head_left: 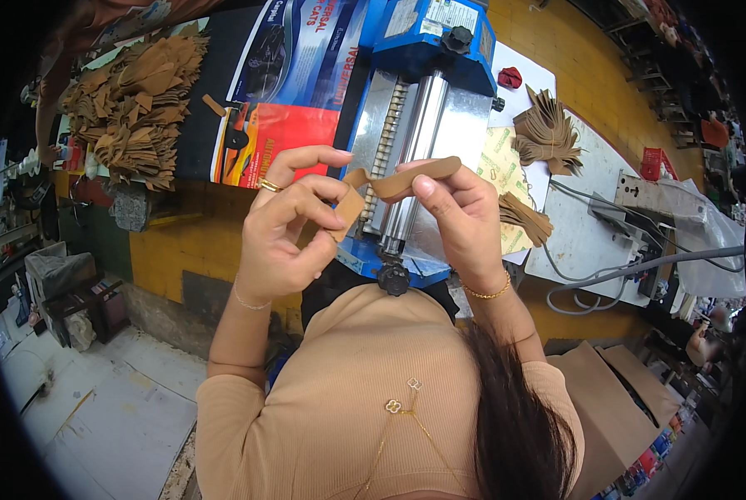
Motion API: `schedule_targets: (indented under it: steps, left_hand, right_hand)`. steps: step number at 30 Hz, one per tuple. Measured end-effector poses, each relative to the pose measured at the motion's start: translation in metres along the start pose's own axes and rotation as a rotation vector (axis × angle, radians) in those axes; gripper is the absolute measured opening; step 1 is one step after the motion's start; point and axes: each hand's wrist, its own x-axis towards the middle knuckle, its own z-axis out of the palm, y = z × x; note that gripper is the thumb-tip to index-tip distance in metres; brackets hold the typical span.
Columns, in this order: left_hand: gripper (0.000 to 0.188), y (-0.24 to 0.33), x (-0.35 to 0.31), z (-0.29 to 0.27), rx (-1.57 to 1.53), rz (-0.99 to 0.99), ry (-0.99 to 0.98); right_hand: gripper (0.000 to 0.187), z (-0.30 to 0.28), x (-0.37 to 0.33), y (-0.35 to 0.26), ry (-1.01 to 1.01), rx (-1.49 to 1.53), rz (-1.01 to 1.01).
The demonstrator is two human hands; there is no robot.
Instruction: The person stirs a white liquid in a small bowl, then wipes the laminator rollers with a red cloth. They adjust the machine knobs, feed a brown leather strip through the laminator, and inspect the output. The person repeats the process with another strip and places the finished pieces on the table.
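A tan leather strip [415, 177] is stretched between my two hands, curving and folding in its middle. My left hand [294, 221] pinches its left end between thumb and fingers, the other fingers bent and apart. At the strip's right end, my right hand [460, 204] grips it with the thumb pressed on top. Directly beyond and below the strip stands a blue roller machine [427, 62] with a shiny metal roller [423, 117] and a row of ring-like parts beside it. A black knob [393, 277] sits at its near end, close to my body.
Piled brown leather pieces [131, 108] lie at the far left beside a glossy printed bag [294, 92]. Bundles of brown strips [548, 133] rest on the right, next to a patterned yellow sheet [496, 150]. A grey cable [640, 271] loops near a clear plastic bag [706, 233].
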Motion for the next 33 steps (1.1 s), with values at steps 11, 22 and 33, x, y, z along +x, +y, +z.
schedule_targets:
  steps: [11, 22, 33]
  left_hand:
    - [0.022, 0.000, -0.006, -0.002, -0.144, -0.016, 0.042]
    - [0.012, 0.003, -0.013, -0.022, -0.225, -0.008, 0.124]
    - [0.014, 0.004, -0.030, -0.033, 0.014, -0.180, 0.266]
  right_hand:
    - [0.028, -0.017, 0.004, 0.003, 0.094, -0.016, -0.002]
    - [0.033, -0.040, 0.002, 0.009, 0.222, -0.051, -0.009]
    - [0.026, -0.045, -0.012, 0.013, 0.114, -0.179, 0.016]
